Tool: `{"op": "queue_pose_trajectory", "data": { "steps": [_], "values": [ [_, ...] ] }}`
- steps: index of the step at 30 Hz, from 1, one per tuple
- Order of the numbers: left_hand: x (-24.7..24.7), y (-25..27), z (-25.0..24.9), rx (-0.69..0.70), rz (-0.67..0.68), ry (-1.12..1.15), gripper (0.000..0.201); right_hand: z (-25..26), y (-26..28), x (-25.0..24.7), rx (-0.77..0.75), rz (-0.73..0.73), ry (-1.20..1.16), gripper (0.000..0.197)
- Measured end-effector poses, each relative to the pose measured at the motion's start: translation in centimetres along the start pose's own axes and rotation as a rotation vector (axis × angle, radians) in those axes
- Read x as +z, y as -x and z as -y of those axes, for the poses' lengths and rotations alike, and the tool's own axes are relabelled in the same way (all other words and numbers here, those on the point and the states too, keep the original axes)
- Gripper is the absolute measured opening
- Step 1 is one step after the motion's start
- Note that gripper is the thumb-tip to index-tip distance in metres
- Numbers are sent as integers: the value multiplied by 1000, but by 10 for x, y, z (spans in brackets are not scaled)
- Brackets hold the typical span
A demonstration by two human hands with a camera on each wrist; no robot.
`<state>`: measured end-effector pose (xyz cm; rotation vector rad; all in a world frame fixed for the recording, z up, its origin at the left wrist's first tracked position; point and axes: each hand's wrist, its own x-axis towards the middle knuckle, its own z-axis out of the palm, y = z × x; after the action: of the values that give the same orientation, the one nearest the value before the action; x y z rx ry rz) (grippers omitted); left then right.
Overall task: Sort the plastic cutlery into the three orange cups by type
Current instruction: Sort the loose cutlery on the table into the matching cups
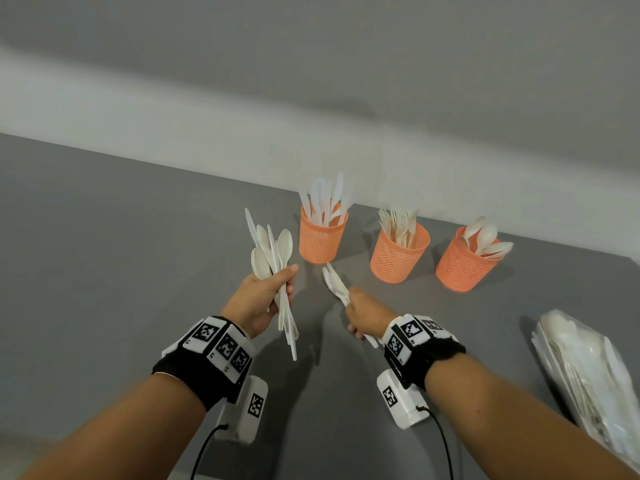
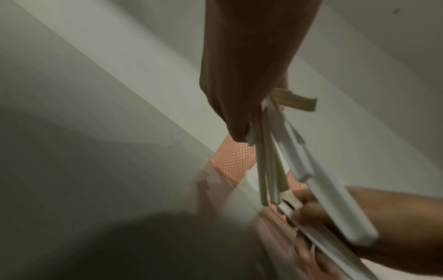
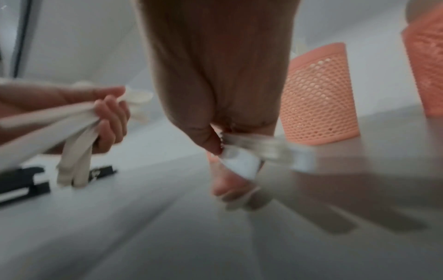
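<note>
Three orange mesh cups stand in a row on the grey table: the left cup (image 1: 322,239) holds knives, the middle cup (image 1: 398,252) forks, the right cup (image 1: 464,261) spoons. My left hand (image 1: 266,299) grips a mixed bunch of white cutlery (image 1: 273,251), spoons and a knife fanned upward, handles (image 2: 268,161) hanging below the fist. My right hand (image 1: 367,311) holds a few white pieces (image 1: 334,278) that look like knives, tips toward the left cup. In the right wrist view their handles (image 3: 242,163) sit between thumb and fingers, beside a cup (image 3: 318,98).
A clear plastic bag of more white cutlery (image 1: 585,368) lies at the table's right edge. A white wall runs right behind the cups. Open grey table surface (image 1: 104,254) stretches to the left and in front of the cups.
</note>
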<state>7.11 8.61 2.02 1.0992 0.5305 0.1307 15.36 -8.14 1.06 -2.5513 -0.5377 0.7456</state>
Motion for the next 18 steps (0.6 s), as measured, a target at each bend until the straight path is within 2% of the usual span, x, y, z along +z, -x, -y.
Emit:
{"op": "queue_pose_trajectory", "data": {
  "steps": [2,4,7,9,14,18],
  "values": [
    [2,0,3,-9,-25,-4,13,8,5,-4,-10,2,-200,12],
    [7,0,4,-4,-27,-16,14,21,8,-5,-92,-48,-331,17],
    [17,4,2,38,16,-20,14,45,11,-2,-276,-90,-398,33],
    [25,6,-3,73,14,-13,9,58,13,1,-365,-112,-423,34],
    [31,4,-14,100,-38,78,8,71,17,1,-441,-200,-529,29],
    [30,6,-21,94,-6,97,5,72,19,4,-435,-185,-806,29]
  ]
}}
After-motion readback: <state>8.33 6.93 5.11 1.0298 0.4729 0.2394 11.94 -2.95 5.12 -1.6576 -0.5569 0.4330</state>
